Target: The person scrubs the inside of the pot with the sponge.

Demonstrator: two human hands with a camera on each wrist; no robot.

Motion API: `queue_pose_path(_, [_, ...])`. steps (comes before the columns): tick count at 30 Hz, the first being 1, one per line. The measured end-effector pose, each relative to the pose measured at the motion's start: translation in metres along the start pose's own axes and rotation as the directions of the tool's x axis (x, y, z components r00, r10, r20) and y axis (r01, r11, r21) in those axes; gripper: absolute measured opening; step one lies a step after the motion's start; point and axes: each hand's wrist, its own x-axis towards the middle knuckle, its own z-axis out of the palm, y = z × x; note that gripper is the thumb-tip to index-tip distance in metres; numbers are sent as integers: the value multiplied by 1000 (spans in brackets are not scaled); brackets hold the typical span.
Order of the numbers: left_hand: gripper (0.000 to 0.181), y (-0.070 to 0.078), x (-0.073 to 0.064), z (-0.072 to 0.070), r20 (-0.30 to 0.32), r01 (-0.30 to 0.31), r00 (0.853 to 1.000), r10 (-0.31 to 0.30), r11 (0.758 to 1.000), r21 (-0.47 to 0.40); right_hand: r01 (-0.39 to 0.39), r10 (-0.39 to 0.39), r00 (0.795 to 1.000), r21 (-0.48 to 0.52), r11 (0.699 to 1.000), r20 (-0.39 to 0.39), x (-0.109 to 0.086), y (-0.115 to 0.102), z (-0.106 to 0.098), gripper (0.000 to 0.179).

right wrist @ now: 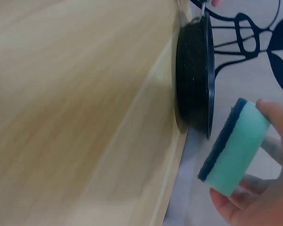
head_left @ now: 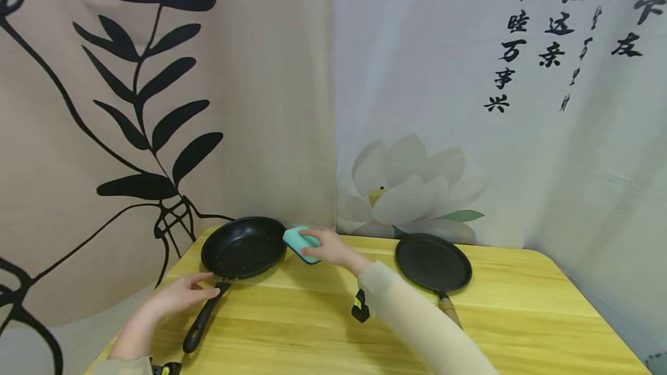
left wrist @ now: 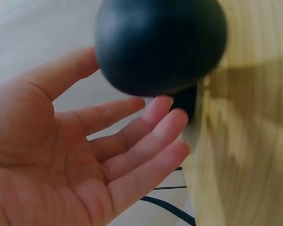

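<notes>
My right hand (head_left: 336, 249) grips a turquoise sponge (head_left: 298, 243) with a dark scouring side, held beside the right rim of a black frying pan (head_left: 244, 247). In the right wrist view, thumb and fingers pinch the sponge (right wrist: 238, 146) at its edges, its dark layer turned toward the pan (right wrist: 194, 77). The pan sits at the table's left, its black handle (head_left: 205, 318) pointing toward me. Close by that handle is my left hand (head_left: 177, 298), fingers loosely spread. The left wrist view shows its palm (left wrist: 42, 155) uncurled, fingertips right at the handle's rounded end (left wrist: 160, 44).
A flat black pan (head_left: 433, 262) with a wooden handle (head_left: 449, 309) lies on the right of the wooden table (head_left: 292, 328). My right sleeve (head_left: 417, 323) overlaps the space before it. Behind the table hangs a printed curtain (head_left: 276, 85) with plants and writing.
</notes>
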Motion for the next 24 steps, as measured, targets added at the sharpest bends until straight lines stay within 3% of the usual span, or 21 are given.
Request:
queue_pose_path(3, [72, -2, 0, 5, 55, 38, 998, -35, 998, -52, -11, 12, 1000, -60, 998, 10, 2, -6, 7, 53])
queue_pose_path(9, [71, -2, -2, 12, 63, 112, 992, -106, 989, -93, -21, 28, 999, -188, 982, 35, 9, -12, 25, 54])
queue_pose_path(15, [72, -6, -4, 13, 139, 74, 989, -45, 975, -208, -15, 23, 999, -261, 965, 27, 10, -18, 34, 55])
queue_pose_path(24, [74, -2, -6, 19, 156, 36, 988, -1, 975, -219, 1, 10, 1000, -358, 934, 28, 7, -18, 34, 54])
